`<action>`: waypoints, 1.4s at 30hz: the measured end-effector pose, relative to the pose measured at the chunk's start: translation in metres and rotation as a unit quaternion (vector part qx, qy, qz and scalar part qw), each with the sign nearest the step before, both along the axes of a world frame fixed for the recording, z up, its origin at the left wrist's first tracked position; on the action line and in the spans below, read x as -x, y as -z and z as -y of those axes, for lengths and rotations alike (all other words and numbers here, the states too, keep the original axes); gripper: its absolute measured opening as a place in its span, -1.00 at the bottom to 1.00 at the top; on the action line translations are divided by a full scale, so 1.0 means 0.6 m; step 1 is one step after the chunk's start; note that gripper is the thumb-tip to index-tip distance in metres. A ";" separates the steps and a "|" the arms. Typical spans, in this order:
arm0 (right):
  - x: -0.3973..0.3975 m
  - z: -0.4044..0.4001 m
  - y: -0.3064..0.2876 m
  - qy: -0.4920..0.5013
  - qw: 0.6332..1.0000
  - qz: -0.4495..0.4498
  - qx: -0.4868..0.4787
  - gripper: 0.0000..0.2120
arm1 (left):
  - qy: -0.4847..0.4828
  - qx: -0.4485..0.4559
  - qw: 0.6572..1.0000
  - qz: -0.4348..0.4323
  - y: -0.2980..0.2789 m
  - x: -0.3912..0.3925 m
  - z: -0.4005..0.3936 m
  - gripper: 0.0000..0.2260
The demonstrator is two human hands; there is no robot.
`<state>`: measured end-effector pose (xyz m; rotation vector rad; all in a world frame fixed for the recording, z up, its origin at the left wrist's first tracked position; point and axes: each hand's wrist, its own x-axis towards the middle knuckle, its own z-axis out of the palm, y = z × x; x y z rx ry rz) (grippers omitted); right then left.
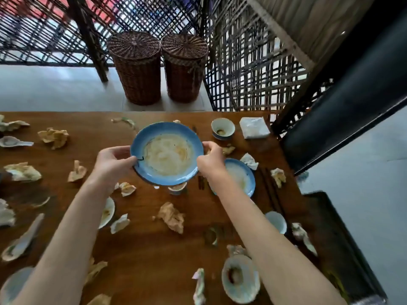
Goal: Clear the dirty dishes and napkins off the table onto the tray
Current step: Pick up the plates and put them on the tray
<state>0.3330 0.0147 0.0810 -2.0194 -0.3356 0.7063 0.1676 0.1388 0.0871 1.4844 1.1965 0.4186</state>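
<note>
Both hands grip one blue plate by its rim: left hand pinches the left edge, thumb on top; right hand pinches the right edge. Plate is held level above the middle of the table, clear of its surface, smeared with sauce residue.

Head view, remainder: a second blue plate lies on the table toward the right edge, partly under the right wrist. A small cup and a folded white napkin sit near the far right corner. Crumpled napkins, spoons and small bowls are scattered across the table. Dark chopsticks lie near the right edge. A dark tray, apparently, stands just beside the right edge; focus is poor there. Two wicker baskets stand beyond the far edge.
</note>
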 end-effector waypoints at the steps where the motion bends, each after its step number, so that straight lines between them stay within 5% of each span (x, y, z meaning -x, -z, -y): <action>1: -0.019 0.023 0.000 -0.004 1.000 0.001 0.008 -0.60 | -0.005 0.004 1.000 0.002 0.002 -0.019 0.025 -0.71; 7: -0.134 0.154 0.036 0.008 0.996 0.015 0.087 -0.63 | 0.000 0.030 0.999 -0.022 0.050 -0.139 0.156 -0.80; 13: -0.209 0.224 0.098 0.022 0.991 -0.013 0.132 -0.66 | 0.005 0.056 0.996 -0.065 0.126 -0.227 0.227 -0.63; 42: -0.242 0.226 0.199 0.052 0.979 -0.022 0.196 -0.70 | 0.026 0.065 0.990 -0.124 0.233 -0.278 0.221 -0.61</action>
